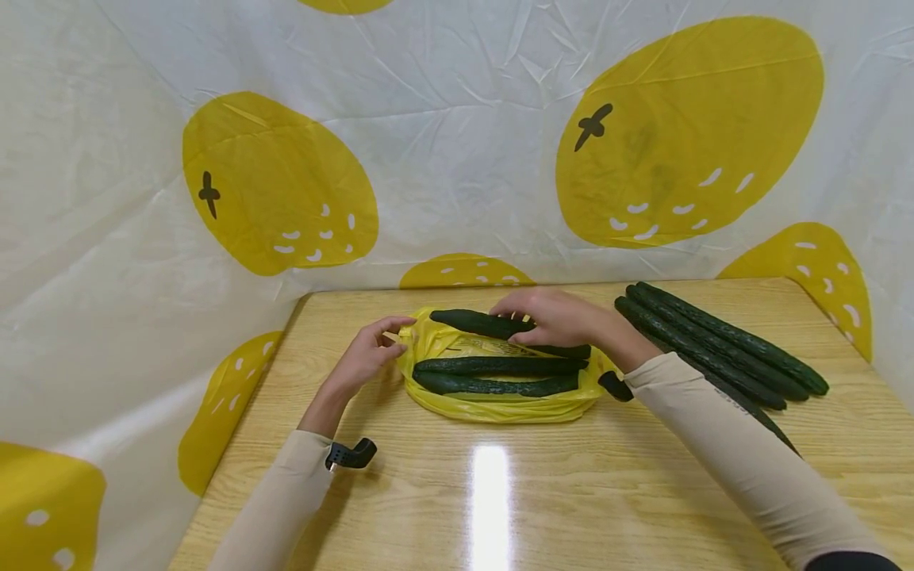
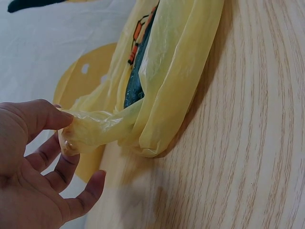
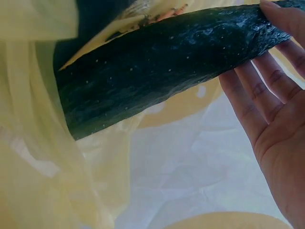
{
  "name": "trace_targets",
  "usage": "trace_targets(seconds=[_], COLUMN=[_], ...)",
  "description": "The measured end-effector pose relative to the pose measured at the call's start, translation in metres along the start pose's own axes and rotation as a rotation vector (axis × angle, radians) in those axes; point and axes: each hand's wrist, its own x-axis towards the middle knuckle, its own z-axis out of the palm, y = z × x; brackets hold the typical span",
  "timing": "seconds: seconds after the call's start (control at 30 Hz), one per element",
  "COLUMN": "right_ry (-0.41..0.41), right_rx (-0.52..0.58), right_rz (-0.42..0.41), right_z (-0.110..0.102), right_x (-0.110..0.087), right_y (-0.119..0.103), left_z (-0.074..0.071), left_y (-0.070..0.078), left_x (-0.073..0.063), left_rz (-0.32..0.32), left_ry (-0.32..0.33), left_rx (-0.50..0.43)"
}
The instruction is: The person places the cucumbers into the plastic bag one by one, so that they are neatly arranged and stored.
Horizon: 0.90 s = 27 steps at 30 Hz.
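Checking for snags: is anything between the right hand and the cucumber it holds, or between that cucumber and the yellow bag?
Nothing visible: the right hand grips the cucumber directly, and the yellow bag covers one end in the right wrist view.

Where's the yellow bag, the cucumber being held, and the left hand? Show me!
Yellow bag (image 1: 500,411): head view, on its near side.
Held cucumber (image 3: 162,69): right wrist view, on its dark green skin.
Left hand (image 2: 35,188): left wrist view, on the palm.
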Motion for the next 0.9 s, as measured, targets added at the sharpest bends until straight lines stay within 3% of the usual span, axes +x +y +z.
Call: trace_targets(seconds=[0.47,0.73,0.9], right_ry=[-0.066,-0.097,-0.131], right_rx=[-0.083,-0.145,-0.194], right_rz=[0.055,0.121,0.147], right_z=[0.014,0.028,0.034], right_x=[0.015,0.023,0.026], right_y=[-0.004,-0.004,-0.006], left_z=[-0.001,-0.001,-0.001], left_y=[0.0,-0.027,-0.033], left_x=[0.001,0.014,0.015], left_rz=[0.009,0.0,0.012], left_ry=[0.0,0.004,0.014], left_rx=[0.008,0.022,0.016])
